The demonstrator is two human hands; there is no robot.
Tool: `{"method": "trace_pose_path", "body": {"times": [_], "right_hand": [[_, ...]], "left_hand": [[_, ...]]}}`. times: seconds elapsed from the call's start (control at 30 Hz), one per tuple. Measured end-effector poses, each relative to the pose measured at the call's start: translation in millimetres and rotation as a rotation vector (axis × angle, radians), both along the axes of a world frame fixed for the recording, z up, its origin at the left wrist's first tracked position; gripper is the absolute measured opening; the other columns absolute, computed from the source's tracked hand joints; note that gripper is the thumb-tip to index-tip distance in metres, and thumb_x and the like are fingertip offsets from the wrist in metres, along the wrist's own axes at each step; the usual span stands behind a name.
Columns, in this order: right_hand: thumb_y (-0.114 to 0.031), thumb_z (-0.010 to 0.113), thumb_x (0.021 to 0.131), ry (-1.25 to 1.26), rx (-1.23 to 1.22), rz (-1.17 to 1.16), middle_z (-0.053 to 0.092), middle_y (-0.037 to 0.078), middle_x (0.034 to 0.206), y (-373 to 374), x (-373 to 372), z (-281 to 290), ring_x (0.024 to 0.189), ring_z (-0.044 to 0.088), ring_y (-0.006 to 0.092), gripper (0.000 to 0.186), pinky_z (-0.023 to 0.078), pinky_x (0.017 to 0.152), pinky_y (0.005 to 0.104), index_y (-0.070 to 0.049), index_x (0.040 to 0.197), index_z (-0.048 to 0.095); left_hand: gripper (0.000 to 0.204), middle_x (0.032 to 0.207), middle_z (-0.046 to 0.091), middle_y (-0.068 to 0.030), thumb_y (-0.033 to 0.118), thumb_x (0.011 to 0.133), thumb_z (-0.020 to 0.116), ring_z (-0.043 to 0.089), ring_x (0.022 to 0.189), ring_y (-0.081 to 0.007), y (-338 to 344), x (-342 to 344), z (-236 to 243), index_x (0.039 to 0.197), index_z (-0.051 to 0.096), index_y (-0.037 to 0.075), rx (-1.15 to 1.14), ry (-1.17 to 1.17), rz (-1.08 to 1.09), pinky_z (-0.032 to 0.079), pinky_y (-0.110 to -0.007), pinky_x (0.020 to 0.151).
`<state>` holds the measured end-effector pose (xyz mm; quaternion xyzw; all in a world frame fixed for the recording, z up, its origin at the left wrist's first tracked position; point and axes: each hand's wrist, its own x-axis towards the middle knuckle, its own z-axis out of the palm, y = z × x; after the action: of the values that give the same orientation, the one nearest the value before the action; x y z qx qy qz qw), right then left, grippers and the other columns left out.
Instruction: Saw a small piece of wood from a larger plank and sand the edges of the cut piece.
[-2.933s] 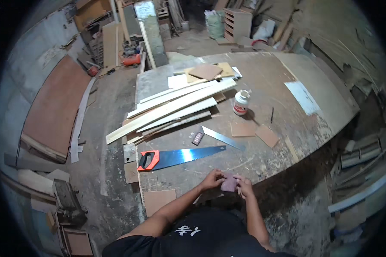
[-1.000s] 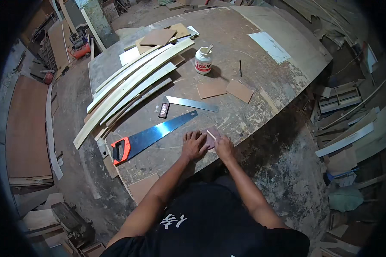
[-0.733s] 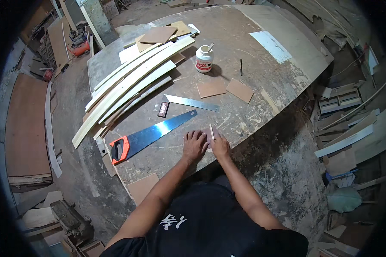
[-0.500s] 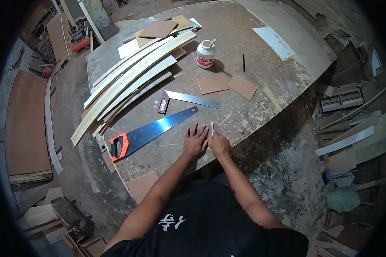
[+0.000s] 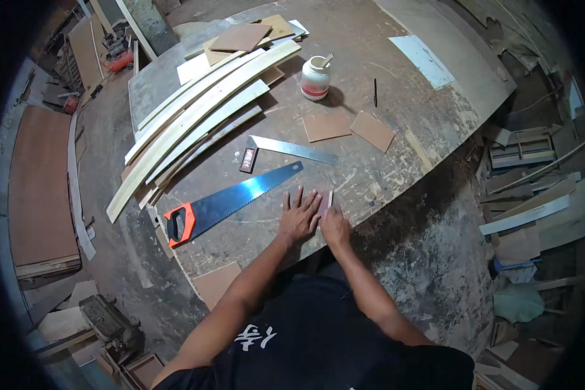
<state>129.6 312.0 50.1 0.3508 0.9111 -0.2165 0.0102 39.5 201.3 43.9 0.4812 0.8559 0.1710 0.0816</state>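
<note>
Near the front edge of the worktable, my left hand (image 5: 298, 216) lies flat with its fingers spread. It presses beside a small pinkish-brown piece (image 5: 323, 207), mostly hidden by my hands. Right next to it, my right hand (image 5: 335, 229) is closed around a thin pale strip (image 5: 330, 199), whose upper end sticks out past the fingers; its exact kind is unclear. To the left of my hands lies a handsaw (image 5: 240, 197) with an orange and black handle. Beyond it rests a try square (image 5: 292, 149) with a dark stock and steel blade.
Long pale wood strips (image 5: 208, 107) are piled at the table's left, with thin boards (image 5: 240, 38) beyond. A white jar (image 5: 315, 79) holding a stick stands at centre back. Two brown panels (image 5: 327, 127), a dark pencil-like stick (image 5: 375, 93) and a white sheet (image 5: 422, 60) lie to the right.
My right hand has shifted slightly right with the pale strip, away from my left hand. More of the pinkish-brown piece shows between them. My left hand stays nearly in place.
</note>
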Motion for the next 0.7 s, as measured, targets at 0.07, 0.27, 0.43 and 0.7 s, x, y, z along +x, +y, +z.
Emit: {"method": "trace_pose_path", "body": {"times": [0.07,0.27,0.43,0.7], "right_hand": [[-0.021,0.056,0.089,-0.050,-0.062,-0.010,0.066,0.028,0.084,-6.4,10.3,-3.2,0.080,0.066,0.0454,0.023,0.053,0.070,0.0546,0.001,0.093,0.058],[-0.024,0.050,0.094,-0.073,-0.086,-0.077,0.066,0.027,0.085,24.1,-33.9,7.3,0.082,0.066,0.0445,0.026,0.053,0.070,0.0539,0.000,0.097,0.059],[-0.025,0.052,0.094,-0.138,-0.095,-0.047,0.066,0.027,0.082,-12.1,1.7,3.7,0.080,0.067,0.0434,0.025,0.053,0.069,0.0540,-0.001,0.095,0.059],[-0.025,0.047,0.097,-0.109,-0.040,-0.118,0.067,0.025,0.087,31.0,-34.0,11.5,0.078,0.067,0.0422,0.030,0.054,0.067,0.0512,0.003,0.097,0.059]], "left_hand": [[0.058,0.154,0.033,-0.0041,0.040,0.094,0.046,0.015,0.147,-0.0352,-0.4,-0.5,-1.0,0.146,0.039,0.018,-0.003,-0.004,-0.004,0.009,-0.064,0.113],[0.056,0.155,0.031,-0.0040,0.038,0.095,0.043,0.013,0.147,-0.0354,5.7,-2.0,-0.5,0.146,0.039,0.015,-0.010,-0.016,-0.054,0.006,-0.067,0.112],[0.056,0.155,0.033,-0.0042,0.035,0.095,0.044,0.016,0.146,-0.0357,0.7,-4.8,-3.7,0.147,0.038,0.015,-0.014,-0.001,-0.040,0.007,-0.067,0.112],[0.054,0.153,0.036,-0.0043,0.030,0.094,0.044,0.019,0.145,-0.0369,7.1,-0.8,-1.3,0.145,0.040,0.013,0.020,0.003,-0.062,0.008,-0.067,0.111]]}}
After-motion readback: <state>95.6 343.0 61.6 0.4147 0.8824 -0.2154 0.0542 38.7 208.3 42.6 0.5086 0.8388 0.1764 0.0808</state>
